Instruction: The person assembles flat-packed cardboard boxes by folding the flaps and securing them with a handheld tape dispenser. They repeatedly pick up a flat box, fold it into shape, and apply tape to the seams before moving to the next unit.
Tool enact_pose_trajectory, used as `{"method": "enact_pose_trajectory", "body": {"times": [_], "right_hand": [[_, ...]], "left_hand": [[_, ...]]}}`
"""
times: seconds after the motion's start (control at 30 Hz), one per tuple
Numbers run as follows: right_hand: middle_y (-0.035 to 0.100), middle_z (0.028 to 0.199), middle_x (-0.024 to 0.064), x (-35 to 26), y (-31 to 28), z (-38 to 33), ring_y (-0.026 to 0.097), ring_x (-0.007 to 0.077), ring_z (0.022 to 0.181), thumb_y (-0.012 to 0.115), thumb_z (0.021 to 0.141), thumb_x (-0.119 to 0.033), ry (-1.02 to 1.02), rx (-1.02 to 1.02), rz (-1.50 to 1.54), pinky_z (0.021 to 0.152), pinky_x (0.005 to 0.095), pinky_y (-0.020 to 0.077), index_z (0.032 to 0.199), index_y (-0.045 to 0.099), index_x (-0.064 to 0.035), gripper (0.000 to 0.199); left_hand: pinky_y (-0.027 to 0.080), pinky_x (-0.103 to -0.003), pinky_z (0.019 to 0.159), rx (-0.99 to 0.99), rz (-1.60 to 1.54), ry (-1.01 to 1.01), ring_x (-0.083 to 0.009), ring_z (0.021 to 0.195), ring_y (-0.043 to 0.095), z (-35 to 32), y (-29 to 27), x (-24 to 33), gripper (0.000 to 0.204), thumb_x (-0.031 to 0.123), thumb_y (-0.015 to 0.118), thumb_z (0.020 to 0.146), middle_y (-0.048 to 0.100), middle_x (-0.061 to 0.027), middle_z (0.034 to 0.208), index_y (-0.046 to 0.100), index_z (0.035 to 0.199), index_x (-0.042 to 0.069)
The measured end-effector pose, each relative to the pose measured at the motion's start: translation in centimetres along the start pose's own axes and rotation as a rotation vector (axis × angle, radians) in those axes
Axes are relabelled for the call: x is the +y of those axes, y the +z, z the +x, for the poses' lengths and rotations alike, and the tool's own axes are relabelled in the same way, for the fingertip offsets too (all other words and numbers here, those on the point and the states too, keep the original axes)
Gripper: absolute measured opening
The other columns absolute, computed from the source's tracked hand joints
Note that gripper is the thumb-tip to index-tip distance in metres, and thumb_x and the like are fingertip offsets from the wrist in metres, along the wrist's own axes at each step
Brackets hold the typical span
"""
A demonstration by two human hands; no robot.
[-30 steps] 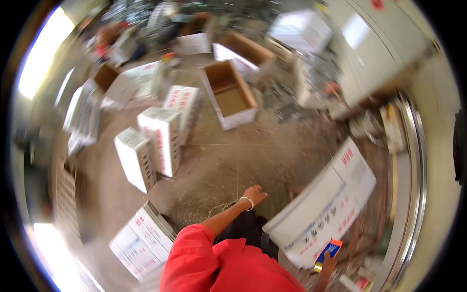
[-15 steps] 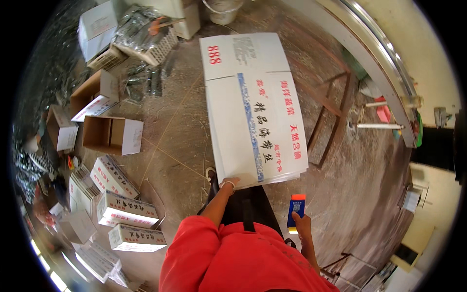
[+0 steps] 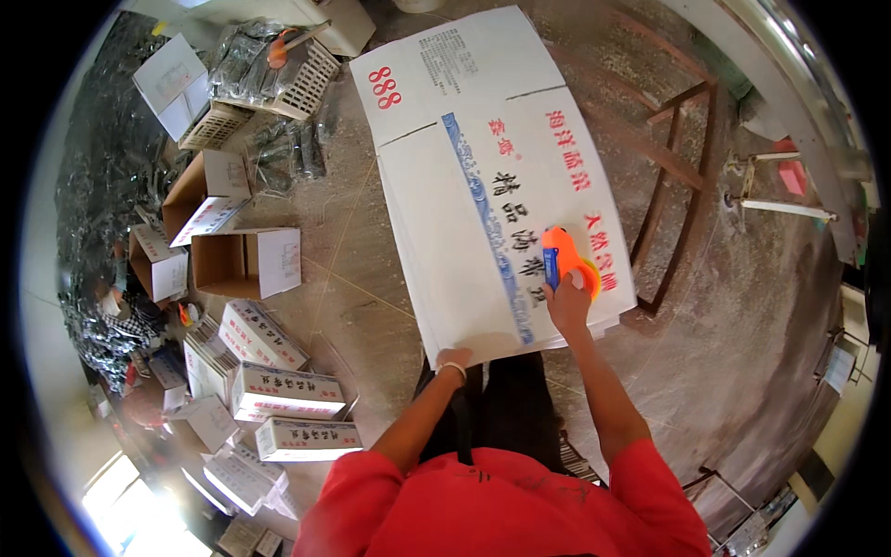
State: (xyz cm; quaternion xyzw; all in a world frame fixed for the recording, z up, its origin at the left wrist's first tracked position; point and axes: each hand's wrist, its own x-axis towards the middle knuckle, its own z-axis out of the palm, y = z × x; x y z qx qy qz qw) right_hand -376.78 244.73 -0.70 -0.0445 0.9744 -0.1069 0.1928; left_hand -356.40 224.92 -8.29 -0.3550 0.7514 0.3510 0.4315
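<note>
In front of me lies a stack of flattened white cardboard boxes, printed in red, black and blue, its near edge close to my legs. At that edge, by the left corner, my left hand is closed on the cardboard. My right hand grips an orange tape dispenser with a blue side and a yellow ring. It is over the right part of the top box; whether it touches the cardboard I cannot tell.
On the left stand open cartons and several closed printed boxes. Farther back, a cream plastic crate holds dark wrapped packs, with more packs on the floor. A rusty metal frame lies to the right of the stack.
My right hand has brought the tape dispenser from low on my right side forward and left over the cardboard. The left hand keeps its place at the near corner.
</note>
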Motion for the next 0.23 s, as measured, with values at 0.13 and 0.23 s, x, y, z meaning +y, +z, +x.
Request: {"method": "enact_pose_trajectory", "body": {"times": [0.13, 0.23], "right_hand": [[0.049, 0.103, 0.0337, 0.1, 3.2, 1.3, 0.057, 0.0383, 0.086, 0.065, 0.073, -0.034, -0.014, -0.016, -0.018, 0.068, 0.0426, 0.0465, 0.115, 0.032, 0.0149, 0.073], [0.046, 0.114, 0.0309, 0.5, 3.0, 1.1, 0.044, 0.0397, 0.11, 0.066, 0.073, -0.036, -0.095, -0.006, -0.163, 0.094, 0.0428, 0.0341, 0.124, 0.023, 0.0148, 0.084]], "left_hand": [[0.049, -0.034, 0.071, -0.086, -0.862, -0.373, -0.028, 0.083, 0.061, -1.8, 0.3, 6.0, 0.041, 0.026, 0.066, 0.074, 0.063, -0.0197, 0.087, 0.055, 0.099, -0.006], [0.047, -0.043, 0.08, 0.223, -0.705, -0.232, -0.0317, 0.086, 0.062, 6.5, 8.0, -3.0, 0.053, 0.032, 0.072, 0.071, 0.062, -0.0142, 0.101, 0.049, 0.116, 0.015]]}}
